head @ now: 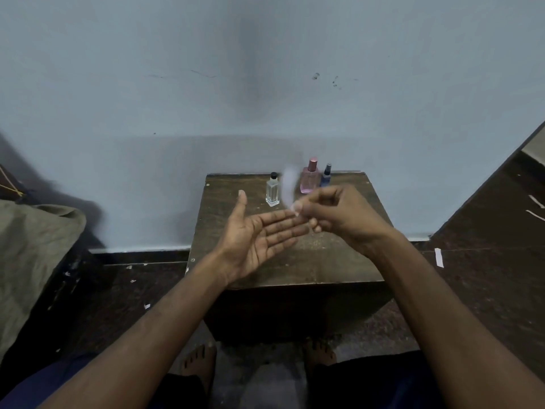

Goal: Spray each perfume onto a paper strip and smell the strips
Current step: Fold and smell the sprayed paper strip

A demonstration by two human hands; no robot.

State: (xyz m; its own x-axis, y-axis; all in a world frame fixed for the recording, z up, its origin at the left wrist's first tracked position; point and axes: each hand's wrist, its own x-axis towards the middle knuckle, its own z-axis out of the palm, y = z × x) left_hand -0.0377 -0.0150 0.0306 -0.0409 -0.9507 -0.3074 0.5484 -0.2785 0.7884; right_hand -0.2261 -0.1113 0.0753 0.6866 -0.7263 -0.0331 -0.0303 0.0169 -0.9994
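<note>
Three perfume bottles stand on one small wooden table (250,270): one clear bottle (272,191) with a black cap, one pink bottle (310,177) with a pink cap, and one dark blue bottle (326,176). One paper strip (288,187), blurred, is held up in front of them. Three more white strips lie on the dark floor to the right: one floor strip (438,257) near the table and two further strips (536,208) near the frame's edge. Two hands show, a left hand (259,234) and a right hand (336,211), and two bare feet below.
</note>
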